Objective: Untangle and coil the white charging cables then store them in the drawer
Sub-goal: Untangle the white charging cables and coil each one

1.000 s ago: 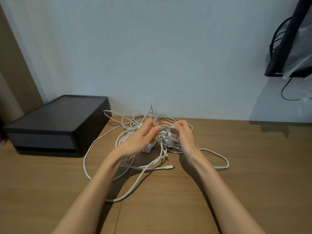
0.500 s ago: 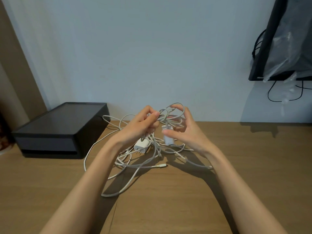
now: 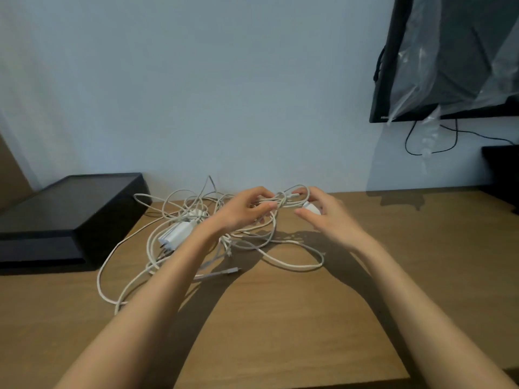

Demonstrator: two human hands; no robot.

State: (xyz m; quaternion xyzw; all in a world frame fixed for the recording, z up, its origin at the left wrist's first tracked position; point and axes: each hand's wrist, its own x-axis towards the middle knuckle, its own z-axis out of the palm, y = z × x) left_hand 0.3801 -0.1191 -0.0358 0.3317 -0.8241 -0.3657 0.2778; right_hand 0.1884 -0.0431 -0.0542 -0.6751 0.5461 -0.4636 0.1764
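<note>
Left hand [image 3: 241, 213] pinches strands of the cables [image 3: 193, 210], right hand [image 3: 325, 214] curls round a plug [image 3: 312, 209] — best to thread it back through the loops gently, not tug.

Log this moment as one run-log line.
step: untangling | left hand pinches white cables | right hand grips same knot | rest of tangle lies on table | black drawer unit closed

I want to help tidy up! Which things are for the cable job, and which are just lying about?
For the job: white cables, gripped by the left hand and right hand; white charger plug; black drawer box.
Just lying about: plastic-wrapped screen; black wire under it; wooden table.
</note>
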